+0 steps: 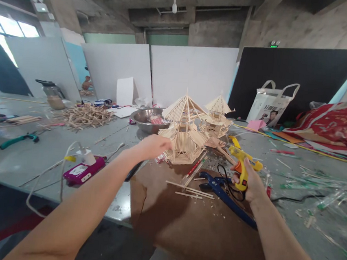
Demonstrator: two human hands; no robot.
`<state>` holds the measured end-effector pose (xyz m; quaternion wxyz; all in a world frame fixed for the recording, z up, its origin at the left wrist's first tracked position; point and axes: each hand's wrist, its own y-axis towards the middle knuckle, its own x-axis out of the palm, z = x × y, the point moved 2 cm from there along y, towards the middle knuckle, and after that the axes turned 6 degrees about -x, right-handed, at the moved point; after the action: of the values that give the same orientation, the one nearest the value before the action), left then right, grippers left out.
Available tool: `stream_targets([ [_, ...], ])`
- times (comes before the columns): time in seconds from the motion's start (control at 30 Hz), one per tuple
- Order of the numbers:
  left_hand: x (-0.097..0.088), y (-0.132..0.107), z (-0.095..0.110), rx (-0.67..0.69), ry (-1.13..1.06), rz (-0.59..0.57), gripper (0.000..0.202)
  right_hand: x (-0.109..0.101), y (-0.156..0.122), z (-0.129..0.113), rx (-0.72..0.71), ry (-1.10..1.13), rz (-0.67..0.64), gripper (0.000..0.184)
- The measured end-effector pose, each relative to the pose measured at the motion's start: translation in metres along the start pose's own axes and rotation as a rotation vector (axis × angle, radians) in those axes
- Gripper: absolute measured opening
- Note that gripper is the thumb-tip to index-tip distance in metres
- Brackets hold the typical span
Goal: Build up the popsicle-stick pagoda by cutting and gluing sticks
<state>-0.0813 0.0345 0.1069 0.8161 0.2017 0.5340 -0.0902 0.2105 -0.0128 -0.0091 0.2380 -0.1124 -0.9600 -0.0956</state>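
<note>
A pagoda model [187, 141] built of thin wooden sticks stands on a brown board [160, 202]. At the left edge of its lower roof, my left hand [159, 146] is closed with fingers curled against the model; the fingertips are partly hidden. My right hand [250, 180] grips a yellow hot glue gun [243, 169], its nozzle end raised towards the model's right side. Several loose sticks [190, 189] lie in front of the model, beside a red pen [193, 168]. Blue-handled cutters [228, 198] rest on the board below my right hand.
Behind stands a second stick pagoda [217, 118] and a metal bowl [150, 119]. A stick pile [85, 115], a purple power strip [84, 169] with cables and green pliers [19, 140] are left. Plastic wrappers [323, 197] and a white bag [269, 104] are right.
</note>
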Motion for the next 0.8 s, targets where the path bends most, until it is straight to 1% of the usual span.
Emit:
stream_targets([
  [0.03,0.000,-0.004,0.014,0.114,-0.092,-0.033,0.019,0.000,0.000,0.000,0.002,0.004,-0.002,0.034],
  [0.07,-0.003,-0.006,0.025,0.193,-0.176,0.020,0.024,0.000,0.000,0.000,0.003,0.011,0.000,0.034],
  [0.1,-0.009,-0.005,0.032,0.233,-0.239,0.140,0.029,0.001,-0.001,-0.001,0.004,0.018,0.003,0.034],
  [0.13,-0.017,-0.002,0.032,0.218,-0.270,0.334,0.031,0.001,-0.001,-0.001,0.002,0.024,0.008,0.034],
  [0.17,-0.025,0.002,0.028,0.163,-0.261,0.530,0.031,0.001,-0.001,-0.002,-0.001,0.027,0.012,0.034],
  [0.2,-0.031,0.006,0.021,0.085,-0.214,0.671,0.030,0.001,-0.001,-0.002,-0.004,0.024,0.017,0.034],
  [0.23,-0.035,0.011,0.013,-0.001,-0.136,0.727,0.027,0.001,-0.001,-0.003,-0.006,0.019,0.018,0.034],
  [0.27,-0.036,0.016,0.005,-0.087,-0.038,0.692,0.023,0.001,-0.001,-0.003,-0.007,0.014,0.018,0.034],
  [0.3,-0.036,0.019,-0.002,-0.163,0.059,0.571,0.021,0.000,-0.001,-0.002,-0.005,0.010,0.018,0.034],
  [0.33,-0.033,0.019,-0.006,-0.204,0.120,0.399,0.023,0.000,0.000,-0.002,-0.001,0.008,0.018,0.034],
  [0.37,-0.029,0.017,-0.005,-0.182,0.120,0.224,0.024,0.000,0.000,-0.002,0.003,0.010,0.017,0.034],
  [0.4,-0.024,0.012,-0.001,-0.100,0.065,0.049,0.025,0.000,0.000,-0.001,0.006,0.016,0.014,0.033],
  [0.43,-0.020,0.005,0.008,0.005,-0.031,-0.074,0.027,0.000,0.000,-0.001,0.007,0.022,0.013,0.033],
  [0.47,-0.015,-0.002,0.017,0.082,-0.119,-0.157,0.031,0.000,0.001,-0.001,0.005,0.028,0.013,0.033],
  [0.5,-0.010,-0.008,0.026,0.112,-0.182,-0.185,0.037,0.000,0.001,-0.001,0.004,0.032,0.015,0.033],
  [0.57,0.003,-0.017,0.040,0.107,-0.228,-0.210,0.049,-0.001,0.001,0.000,0.001,0.035,0.023,0.033],
  [0.63,0.023,-0.020,0.048,0.055,-0.118,-0.259,0.051,-0.002,0.001,0.000,0.002,0.037,0.030,0.033],
  [0.67,0.035,-0.020,0.051,0.061,-0.032,-0.279,0.051,-0.002,0.001,0.000,0.000,0.040,0.028,0.033],
  [0.73,0.056,-0.018,0.053,0.059,0.133,-0.231,0.044,-0.002,0.002,0.001,-0.009,0.044,0.022,0.033],
  [0.77,0.066,-0.017,0.053,0.060,0.188,-0.193,0.038,-0.002,0.002,0.000,-0.014,0.043,0.020,0.033],
  [0.8,0.076,-0.016,0.054,0.067,0.222,-0.178,0.033,-0.002,0.002,0.000,-0.017,0.042,0.019,0.033],
])
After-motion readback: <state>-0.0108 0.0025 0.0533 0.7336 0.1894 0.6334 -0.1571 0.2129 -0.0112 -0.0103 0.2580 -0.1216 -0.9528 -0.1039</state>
